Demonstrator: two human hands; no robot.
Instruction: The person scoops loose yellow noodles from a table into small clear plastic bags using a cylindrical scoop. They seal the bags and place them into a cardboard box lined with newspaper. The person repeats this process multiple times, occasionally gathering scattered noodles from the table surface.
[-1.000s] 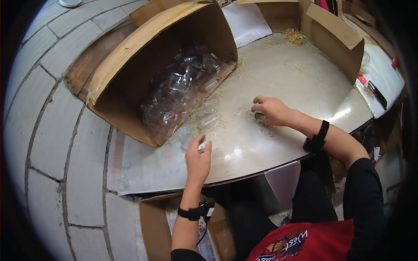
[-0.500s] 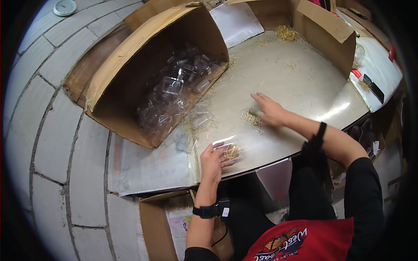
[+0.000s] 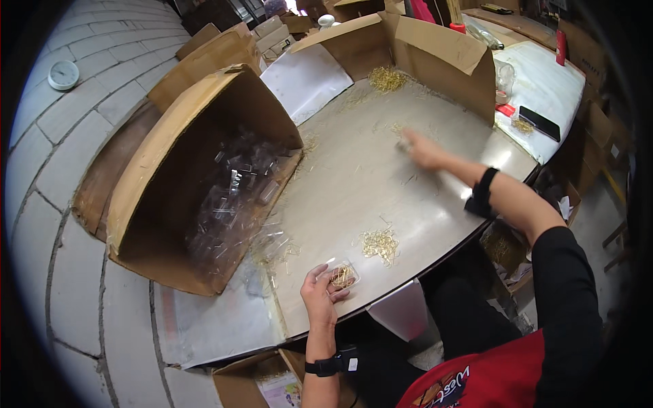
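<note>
My left hand (image 3: 318,294) grips a small clear plastic box (image 3: 349,264) at the table's near edge. Thin gold pins (image 3: 341,276) lie inside it. Just right of the box, a loose pile of gold pins (image 3: 379,246) rests on the metal tabletop. Farther off, my right hand (image 3: 426,151) is over the middle of the table, smeared by motion. A small dark greyish thing (image 3: 403,146) shows at its fingertips, too blurred to name. A few scattered pins (image 3: 396,127) lie beyond that hand.
A tipped cardboard box (image 3: 163,170) full of clear plastic boxes (image 3: 238,183) stands on the left. Cardboard walls (image 3: 442,51) edge the far side, with another gold pin heap (image 3: 388,79). A black phone (image 3: 539,124) lies at right on white sheeting (image 3: 544,75).
My right hand has moved away from the near pin pile, farther out and to the right over the table. My left hand still holds the plastic box. The whole view has shifted.
</note>
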